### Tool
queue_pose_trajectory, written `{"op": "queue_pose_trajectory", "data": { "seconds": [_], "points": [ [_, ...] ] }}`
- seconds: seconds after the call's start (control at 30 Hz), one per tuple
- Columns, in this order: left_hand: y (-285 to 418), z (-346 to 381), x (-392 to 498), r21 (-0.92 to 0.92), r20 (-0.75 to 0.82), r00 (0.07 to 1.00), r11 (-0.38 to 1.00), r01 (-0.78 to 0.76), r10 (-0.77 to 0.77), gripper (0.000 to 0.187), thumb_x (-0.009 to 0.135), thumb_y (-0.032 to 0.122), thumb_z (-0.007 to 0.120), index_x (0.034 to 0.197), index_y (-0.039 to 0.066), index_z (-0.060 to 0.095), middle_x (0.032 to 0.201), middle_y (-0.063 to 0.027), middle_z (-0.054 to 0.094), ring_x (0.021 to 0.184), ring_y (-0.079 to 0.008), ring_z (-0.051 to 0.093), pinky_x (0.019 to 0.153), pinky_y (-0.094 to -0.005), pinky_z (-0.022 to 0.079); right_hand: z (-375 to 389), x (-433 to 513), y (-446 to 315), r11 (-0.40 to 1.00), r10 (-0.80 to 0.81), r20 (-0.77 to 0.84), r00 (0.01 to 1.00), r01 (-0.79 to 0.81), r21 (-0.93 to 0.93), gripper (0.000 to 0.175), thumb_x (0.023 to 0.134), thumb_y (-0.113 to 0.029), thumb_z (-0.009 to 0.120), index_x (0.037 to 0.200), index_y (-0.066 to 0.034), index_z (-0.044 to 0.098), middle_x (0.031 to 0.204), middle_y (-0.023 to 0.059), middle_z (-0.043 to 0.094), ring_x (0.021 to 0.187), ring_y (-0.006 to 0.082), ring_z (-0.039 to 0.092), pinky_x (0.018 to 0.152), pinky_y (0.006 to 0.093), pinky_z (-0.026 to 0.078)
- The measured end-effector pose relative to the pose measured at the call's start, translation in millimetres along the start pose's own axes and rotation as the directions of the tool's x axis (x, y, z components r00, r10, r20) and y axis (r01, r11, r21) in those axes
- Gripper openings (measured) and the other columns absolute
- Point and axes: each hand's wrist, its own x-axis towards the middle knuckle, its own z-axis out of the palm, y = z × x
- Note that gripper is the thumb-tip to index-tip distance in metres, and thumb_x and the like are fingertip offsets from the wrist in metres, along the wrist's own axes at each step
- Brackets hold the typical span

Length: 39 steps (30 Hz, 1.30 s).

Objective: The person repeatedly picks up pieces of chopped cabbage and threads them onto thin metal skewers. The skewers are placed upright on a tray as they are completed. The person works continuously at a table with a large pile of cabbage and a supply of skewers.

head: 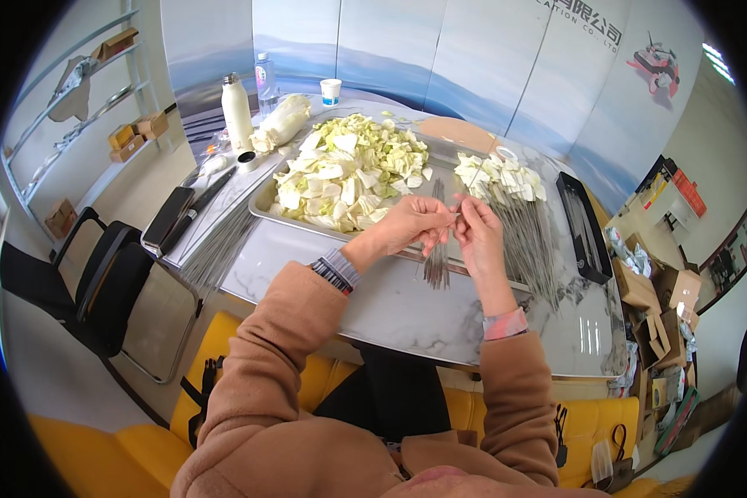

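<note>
My left hand (414, 225) and my right hand (476, 231) meet fingertip to fingertip above the near edge of a metal tray (267, 215). Something small and thin is pinched between them, too small to name. Chopped cabbage (342, 174) is heaped on the tray's left part. Below my hands a bunch of thin metal skewers (437, 267) lies across the tray's rim. To the right, cabbage pieces (501, 177) sit at the upper ends of many more thin skewers (532, 249). Another bundle of skewers (221, 249) lies left of the tray.
A whole cabbage (284, 121), white bottle (236, 112), clear plastic bottle (266, 84) and paper cup (330, 92) stand or lie behind. A knife (199, 208) and black case (169, 215) are at left. A long black box (582, 227) lies at right, a round board (457, 132) at the back.
</note>
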Motion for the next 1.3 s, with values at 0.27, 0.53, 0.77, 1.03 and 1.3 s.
{"op": "queue_pose_trajectory", "data": {
  "seconds": [0.27, 0.53, 0.77, 1.03, 1.3],
  "points": [
    [-3.1, 2.0, -0.6, 0.111, 0.046, 0.999, 0.994, -0.001, -0.004, 0.018, 0.091, 0.018, 0.058, 0.084, 0.002, 0.062, 0.067, -0.0065, 0.063, 0.049, -0.0086, 0.055, 0.044, -0.0201, 0.043, -6.6, 1.9, -6.5, 0.995, -0.028, -0.071, 0.997, 0.034, 0.092, 0.019, 0.093, -0.013, 0.052, 0.106, 0.0007, 0.057, 0.073, -0.0009, 0.052, 0.053, 0.003, 0.041, 0.045, 0.0166, 0.032],
    [3.5, -53.5, 6.2, 0.935, -0.254, 0.652, 0.355, -0.025, 0.715, 0.013, 0.085, 0.015, 0.061, 0.089, 0.004, 0.065, 0.07, -0.0072, 0.064, 0.059, -0.0193, 0.057, 0.055, -0.0299, 0.045, -16.6, 2.7, -14.6, 0.987, 0.089, -0.089, 0.992, -0.075, 0.142, 0.024, 0.093, -0.015, 0.049, 0.109, 0.0011, 0.056, 0.067, -0.0025, 0.047, 0.045, 0.0027, 0.032, 0.04, 0.0184, 0.023],
    [6.7, -79.8, -2.2, 0.899, -0.211, 0.611, -0.094, 0.428, 0.763, 0.015, 0.076, 0.016, 0.066, 0.086, 0.004, 0.064, 0.088, -0.0138, 0.058, 0.092, -0.0298, 0.054, 0.077, -0.04, 0.044, -10.0, -5.8, -14.9, 0.982, 0.19, -0.068, 0.979, -0.189, 0.026, 0.022, 0.093, -0.018, 0.053, 0.101, 0.0012, 0.06, 0.056, -0.0049, 0.041, 0.042, 0.0023, 0.027, 0.038, 0.0187, 0.02],
    [0.6, -91.9, 2.1, 0.788, -0.265, 0.707, -0.275, 0.55, 0.656, 0.014, 0.073, 0.017, 0.066, 0.082, 0.007, 0.066, 0.091, -0.0113, 0.06, 0.095, -0.0282, 0.053, 0.083, -0.0417, 0.04, -10.4, -7.4, -14.4, 0.968, 0.243, 0.009, 0.97, -0.242, -0.067, 0.022, 0.091, -0.016, 0.054, 0.102, 0.0017, 0.062, 0.054, -0.0047, 0.042, 0.042, 0.0018, 0.027, 0.038, 0.0184, 0.019],
    [-3.3, -104.7, 6.3, 0.852, -0.169, 0.659, -0.227, 0.471, 0.733, 0.011, 0.078, 0.015, 0.058, 0.074, 0.007, 0.064, 0.07, -0.0109, 0.063, 0.077, -0.0311, 0.058, 0.069, -0.0396, 0.046, -10.5, -8.7, -12.7, 0.964, 0.256, 0.045, 0.966, -0.252, -0.089, 0.022, 0.091, -0.013, 0.052, 0.104, 0.0028, 0.061, 0.055, -0.0046, 0.042, 0.042, 0.0016, 0.028, 0.038, 0.018, 0.02]
  ]
}}
